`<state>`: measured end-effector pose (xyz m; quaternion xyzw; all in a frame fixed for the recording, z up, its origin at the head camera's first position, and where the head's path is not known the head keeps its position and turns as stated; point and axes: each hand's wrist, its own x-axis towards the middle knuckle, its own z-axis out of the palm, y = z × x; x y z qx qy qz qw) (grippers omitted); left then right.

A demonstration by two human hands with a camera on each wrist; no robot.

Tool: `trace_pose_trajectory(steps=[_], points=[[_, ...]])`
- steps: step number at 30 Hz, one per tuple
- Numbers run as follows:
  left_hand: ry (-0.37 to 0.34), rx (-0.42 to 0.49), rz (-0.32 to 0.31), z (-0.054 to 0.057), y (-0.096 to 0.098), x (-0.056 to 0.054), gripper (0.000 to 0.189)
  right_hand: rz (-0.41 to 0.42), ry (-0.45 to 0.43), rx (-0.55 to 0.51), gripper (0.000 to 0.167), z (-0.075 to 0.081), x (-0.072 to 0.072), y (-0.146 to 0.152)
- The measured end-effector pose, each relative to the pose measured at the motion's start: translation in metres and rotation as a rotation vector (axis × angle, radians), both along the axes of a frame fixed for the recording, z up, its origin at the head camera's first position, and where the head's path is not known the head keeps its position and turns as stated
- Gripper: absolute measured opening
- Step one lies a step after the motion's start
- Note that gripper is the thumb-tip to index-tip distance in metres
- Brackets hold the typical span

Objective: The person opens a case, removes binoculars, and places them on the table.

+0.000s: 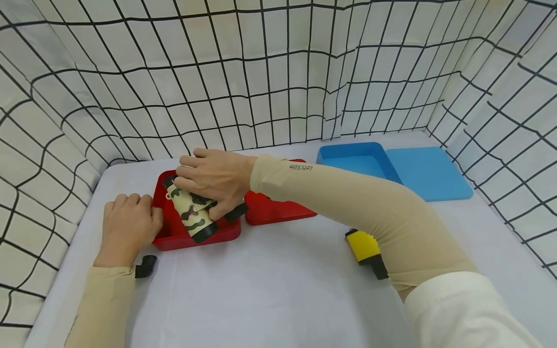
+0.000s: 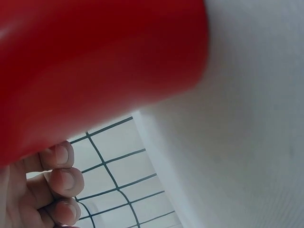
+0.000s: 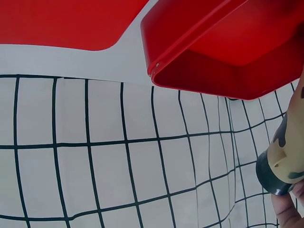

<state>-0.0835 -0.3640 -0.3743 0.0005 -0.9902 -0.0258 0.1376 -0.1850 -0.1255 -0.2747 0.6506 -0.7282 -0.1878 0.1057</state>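
Observation:
My right hand (image 1: 217,179) grips camouflage-patterned binoculars (image 1: 187,210) from above, over an open red box (image 1: 174,241). One barrel slants toward the box's front rim, while the other is mostly hidden beneath the hand. In the right wrist view, a black-ended barrel (image 3: 285,152) shows at the right edge, with fingertips at its end. My left hand (image 1: 128,229) holds the left side of the red box, thumb at the rim. Its curled fingers (image 2: 66,180) show beside the box's red wall (image 2: 118,57) in the left wrist view.
A red lid (image 1: 278,210) lies right of the red box, partly under my right forearm. Farther right are a blue box (image 1: 361,154) and a blue lid (image 1: 431,174). A yellow and black object (image 1: 364,246) lies by my right sleeve. Wire mesh (image 1: 270,72) encloses the table.

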Motion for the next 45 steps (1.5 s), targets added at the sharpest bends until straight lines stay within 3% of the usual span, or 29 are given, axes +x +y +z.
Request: trace_pose_trajectory(steps=[15, 25, 45], points=[[0.007, 0.013, 0.005, -0.003, -0.002, 0.002, 0.022, -0.015, -0.054, -0.029, 0.064, -0.003, 0.007, 0.017], [-0.024, 0.025, 0.011, -0.004, -0.001, 0.001, 0.023, -0.018, -0.071, -0.054, 0.061, -0.007, 0.013, 0.033], [0.023, 0.039, -0.009, -0.003, -0.001, -0.001, 0.024, -0.028, -0.094, -0.081, 0.06, -0.015, 0.023, 0.066]])
